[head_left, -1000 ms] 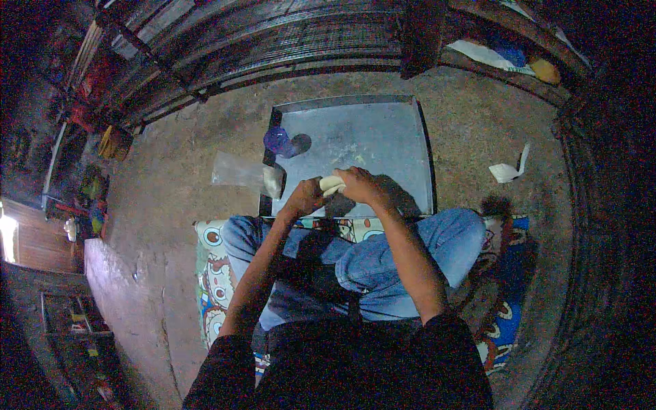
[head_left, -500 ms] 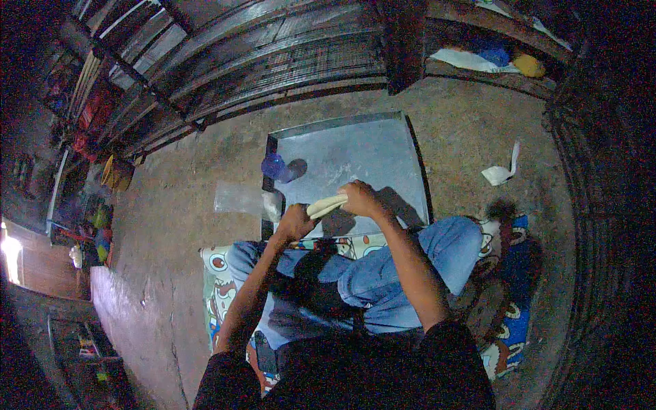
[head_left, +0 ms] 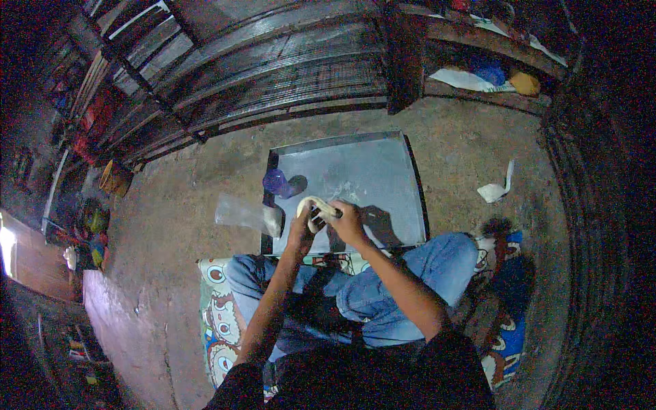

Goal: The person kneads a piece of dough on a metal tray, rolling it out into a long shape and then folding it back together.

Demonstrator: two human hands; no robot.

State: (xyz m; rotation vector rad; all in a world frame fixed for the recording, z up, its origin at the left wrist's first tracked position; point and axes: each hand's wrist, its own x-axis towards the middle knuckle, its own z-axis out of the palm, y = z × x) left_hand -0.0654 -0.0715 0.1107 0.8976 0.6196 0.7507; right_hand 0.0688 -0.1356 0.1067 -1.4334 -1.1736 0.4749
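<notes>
A pale, soft piece of dough point(head_left: 312, 203) is bent into an arch between my hands, above the near part of a shallow grey metal tray point(head_left: 372, 164). My left hand point(head_left: 301, 236) is closed on the dough's left end. On its other end my right hand point(head_left: 350, 222) is closed, fingers curled inward. White powder point(head_left: 350, 188) dusts the tray's middle. At the tray's left edge stands a purple-blue cup point(head_left: 275, 182). Just below the cup, a clear plastic bag point(head_left: 272, 220) with something whitish inside lies over the rim.
A white scoop-like thing with an upright handle point(head_left: 492, 193) sits on the concrete floor point(head_left: 171, 191) to the right. My crossed legs in jeans point(head_left: 437, 273) rest on a cartoon-patterned mat point(head_left: 222, 314). Dark slatted wooden furniture point(head_left: 294, 75) stands beyond the tray.
My hands have come closer together, the right one moving left. The dough, a straight thick band before, now curves up in an arch. The whole view has shifted slightly.
</notes>
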